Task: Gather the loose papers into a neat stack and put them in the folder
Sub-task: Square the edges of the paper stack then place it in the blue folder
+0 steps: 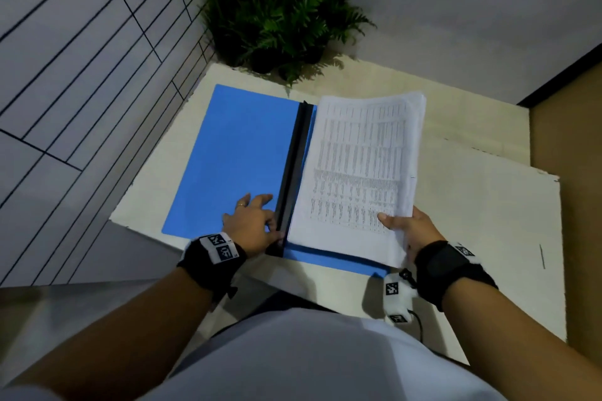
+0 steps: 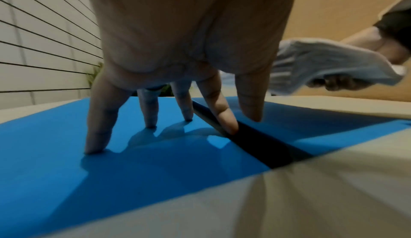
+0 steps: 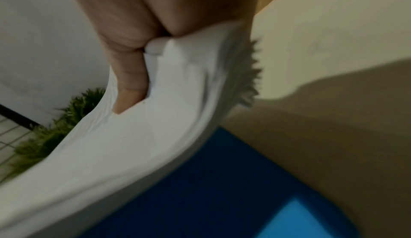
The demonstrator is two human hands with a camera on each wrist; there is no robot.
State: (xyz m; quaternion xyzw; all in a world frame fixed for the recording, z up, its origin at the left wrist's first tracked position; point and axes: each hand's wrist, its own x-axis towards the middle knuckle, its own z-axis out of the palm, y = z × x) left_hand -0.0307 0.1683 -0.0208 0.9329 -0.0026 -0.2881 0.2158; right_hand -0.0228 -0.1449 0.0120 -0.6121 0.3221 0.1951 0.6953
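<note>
A blue folder (image 1: 234, 156) lies open on the cream table, its black spine (image 1: 294, 169) running down the middle. My left hand (image 1: 254, 221) presses the left cover with spread, straight fingers (image 2: 98, 136); the index fingertip rests on the spine (image 2: 266, 145). My right hand (image 1: 410, 231) grips the near right corner of the printed paper stack (image 1: 361, 166), thumb (image 3: 131, 83) on top. The stack (image 3: 144, 145) bends and hangs just over the folder's right half (image 3: 211, 198), left edge close to the spine. The stack's side (image 2: 329, 62) also shows in the left wrist view.
Potted ferns (image 1: 280, 19) stand at the table's far corner, just beyond the folder. A tiled wall (image 1: 81, 58) runs along the left. Bare tabletop (image 1: 482, 205) extends to the right of the papers. The table's near edge is close to my body.
</note>
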